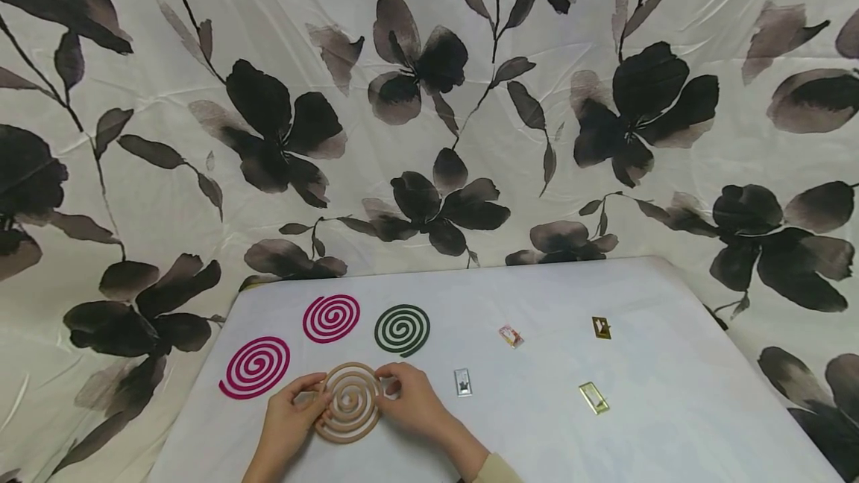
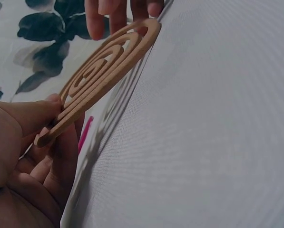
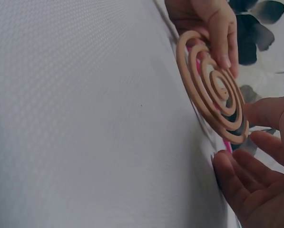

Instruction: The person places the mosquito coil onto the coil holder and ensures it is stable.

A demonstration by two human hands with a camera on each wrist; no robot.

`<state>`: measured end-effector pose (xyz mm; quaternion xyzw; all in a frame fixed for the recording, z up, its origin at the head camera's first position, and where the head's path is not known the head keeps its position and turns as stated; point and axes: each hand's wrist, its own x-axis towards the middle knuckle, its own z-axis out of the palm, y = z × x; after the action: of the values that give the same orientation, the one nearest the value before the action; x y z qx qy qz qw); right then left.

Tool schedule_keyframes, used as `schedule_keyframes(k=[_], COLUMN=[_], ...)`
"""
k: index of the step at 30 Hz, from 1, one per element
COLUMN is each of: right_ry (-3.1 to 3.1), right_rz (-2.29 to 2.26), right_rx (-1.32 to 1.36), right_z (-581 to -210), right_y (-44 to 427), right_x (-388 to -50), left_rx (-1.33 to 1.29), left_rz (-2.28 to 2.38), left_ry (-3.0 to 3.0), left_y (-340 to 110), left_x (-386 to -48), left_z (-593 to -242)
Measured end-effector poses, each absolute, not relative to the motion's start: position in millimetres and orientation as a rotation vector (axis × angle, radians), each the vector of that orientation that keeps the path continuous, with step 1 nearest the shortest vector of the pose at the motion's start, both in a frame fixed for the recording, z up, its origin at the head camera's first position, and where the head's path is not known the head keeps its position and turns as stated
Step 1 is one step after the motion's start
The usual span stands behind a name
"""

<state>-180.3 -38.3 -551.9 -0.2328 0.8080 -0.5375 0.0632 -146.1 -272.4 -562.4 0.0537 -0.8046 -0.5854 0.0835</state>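
A tan mosquito coil [image 1: 349, 402] is held up a little above the white table, its spiral tilted. My left hand [image 1: 290, 416] pinches its left edge, thumb on the upper face and fingers beneath, as the left wrist view shows. At the opposite edge, the thumb and index finger of my right hand [image 1: 412, 397] pinch the rim, while the other fingers [image 3: 237, 183] are spread loosely below. Flat on the table beyond the hands lie a green coil [image 1: 402, 330] and two magenta coils, one farther back [image 1: 332, 318] and one at the left [image 1: 255, 368].
To the right of my hands lie a small silver metal plate [image 1: 463, 382], a red-and-white packet [image 1: 511, 335], a dark gold plate [image 1: 602, 328] and a light gold plate [image 1: 593, 398]. Behind the white table [image 1: 705, 408] hangs a flower-printed cloth [image 1: 470, 133].
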Motion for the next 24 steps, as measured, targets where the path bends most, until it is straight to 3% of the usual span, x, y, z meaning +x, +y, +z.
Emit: schedule_keyframes(k=[24], right_ry=[2.415], right_rz=[-1.671], right_rx=[-0.632], right_z=[-554.6], right_y=[-44.6], right_x=[-178.5], left_rx=[0.196], left_rz=[-1.741], left_ry=[-2.423], left_y=[-271.2], left_x=[-147.0], left_z=[-563.6])
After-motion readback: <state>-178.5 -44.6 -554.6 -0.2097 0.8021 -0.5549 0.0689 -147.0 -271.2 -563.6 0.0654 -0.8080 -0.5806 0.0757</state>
